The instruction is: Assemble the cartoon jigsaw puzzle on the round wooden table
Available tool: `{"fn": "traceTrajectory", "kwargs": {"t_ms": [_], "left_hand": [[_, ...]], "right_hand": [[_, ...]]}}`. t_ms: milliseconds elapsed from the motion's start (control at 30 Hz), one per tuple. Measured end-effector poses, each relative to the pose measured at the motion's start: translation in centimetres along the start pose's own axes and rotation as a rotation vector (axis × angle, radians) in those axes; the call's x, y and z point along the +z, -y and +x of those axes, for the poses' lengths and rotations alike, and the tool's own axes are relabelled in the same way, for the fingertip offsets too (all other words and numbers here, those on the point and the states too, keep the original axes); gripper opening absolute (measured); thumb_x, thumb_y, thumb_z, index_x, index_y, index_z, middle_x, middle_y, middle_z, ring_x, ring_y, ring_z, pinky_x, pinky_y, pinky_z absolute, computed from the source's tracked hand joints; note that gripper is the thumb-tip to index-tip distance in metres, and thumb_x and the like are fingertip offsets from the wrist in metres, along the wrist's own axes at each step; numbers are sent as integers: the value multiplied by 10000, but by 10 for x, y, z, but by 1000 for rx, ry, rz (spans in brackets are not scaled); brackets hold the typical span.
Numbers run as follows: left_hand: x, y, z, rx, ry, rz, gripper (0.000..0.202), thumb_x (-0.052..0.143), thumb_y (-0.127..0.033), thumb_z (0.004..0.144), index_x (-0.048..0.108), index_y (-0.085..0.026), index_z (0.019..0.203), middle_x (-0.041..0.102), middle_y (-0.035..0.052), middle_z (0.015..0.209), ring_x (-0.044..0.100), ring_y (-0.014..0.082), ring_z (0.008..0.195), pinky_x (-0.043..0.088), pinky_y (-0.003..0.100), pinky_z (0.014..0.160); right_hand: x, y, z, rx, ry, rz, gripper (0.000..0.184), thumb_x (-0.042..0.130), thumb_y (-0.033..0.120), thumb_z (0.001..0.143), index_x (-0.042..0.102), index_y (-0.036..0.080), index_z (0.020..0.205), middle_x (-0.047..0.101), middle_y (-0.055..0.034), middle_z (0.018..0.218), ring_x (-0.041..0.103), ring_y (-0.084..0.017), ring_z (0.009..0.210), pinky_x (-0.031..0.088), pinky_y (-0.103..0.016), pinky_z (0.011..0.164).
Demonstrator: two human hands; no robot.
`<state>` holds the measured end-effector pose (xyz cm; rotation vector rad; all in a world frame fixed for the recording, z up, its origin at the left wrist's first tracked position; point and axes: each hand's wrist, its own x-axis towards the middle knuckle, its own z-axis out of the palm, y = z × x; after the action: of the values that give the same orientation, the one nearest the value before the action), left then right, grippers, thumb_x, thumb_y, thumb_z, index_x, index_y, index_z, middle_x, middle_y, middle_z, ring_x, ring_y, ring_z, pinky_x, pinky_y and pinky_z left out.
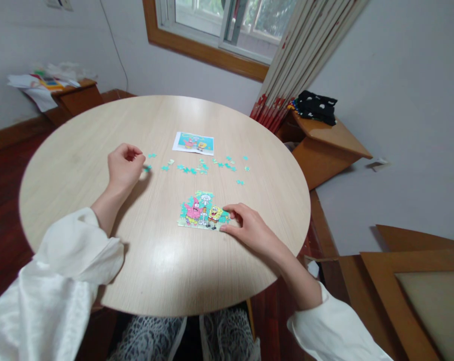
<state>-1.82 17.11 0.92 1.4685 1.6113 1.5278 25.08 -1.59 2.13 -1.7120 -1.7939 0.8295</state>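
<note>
A partly assembled cartoon jigsaw puzzle (201,211) lies on the round light-wood table (99,150). My right hand (247,228) rests at the puzzle's right edge, fingers curled and pressing on its corner pieces. My left hand (125,165) hovers to the left, fingers closed in a pinch beside a loose turquoise piece (147,169); what it holds, if anything, is hidden. Several loose turquoise pieces (202,167) are scattered across the table's middle. Behind them lies the reference picture card (193,143).
A wooden side stand (324,145) with dark dotted cloth (317,106) stands right of the table, below a striped curtain (298,60). A low cabinet with papers (54,87) is at far left. A wooden chair frame (407,281) sits at lower right.
</note>
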Motion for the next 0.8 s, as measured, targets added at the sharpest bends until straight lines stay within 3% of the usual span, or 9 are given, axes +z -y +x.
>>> {"fn": "traceTrajectory", "kwargs": {"t_ms": [167, 333, 467, 633, 800], "left_hand": [[-1, 0, 0, -5, 7, 6, 154, 569, -6, 672, 547, -155, 637, 506, -51, 600, 451, 89, 563, 354, 238, 562], [-1, -1, -1, -25, 4, 3, 154, 566, -8, 675, 549, -155, 632, 502, -51, 590, 448, 88, 555, 344, 242, 550], [-1, -4, -1, -40, 1, 0, 161, 563, -6, 682, 541, -157, 631, 499, -52, 589, 448, 87, 551, 339, 242, 547], [-1, 3, 2, -12, -20, -4, 149, 567, -6, 669, 547, -153, 660, 495, -55, 609, 421, 79, 546, 325, 236, 540], [-1, 7, 3, -49, -9, -2, 143, 599, -35, 651, 537, -160, 686, 497, -56, 609, 425, 84, 536, 317, 236, 516]], "right_hand": [[5, 9, 15, -67, 99, -95, 425, 776, 205, 734, 645, 194, 1138, 631, -66, 1000, 563, -185, 890, 434, -325, 793], [1, -1, 38, -105, 133, 81, 371, 720, 265, 781, 646, 175, 1134, 618, -26, 869, 537, -137, 750, 433, -286, 705], [-19, -25, 65, -64, -123, 88, 208, 592, 278, 841, 670, 141, 977, 579, -5, 727, 504, -127, 653, 413, -288, 663], [-31, -57, 95, -62, -548, -72, 159, 497, 184, 809, 654, 161, 811, 628, -46, 762, 526, -152, 677, 423, -306, 690], [-27, -71, 95, -126, -662, -149, 187, 469, 202, 823, 652, 168, 837, 645, -73, 803, 541, -166, 690, 441, -317, 697]]}}
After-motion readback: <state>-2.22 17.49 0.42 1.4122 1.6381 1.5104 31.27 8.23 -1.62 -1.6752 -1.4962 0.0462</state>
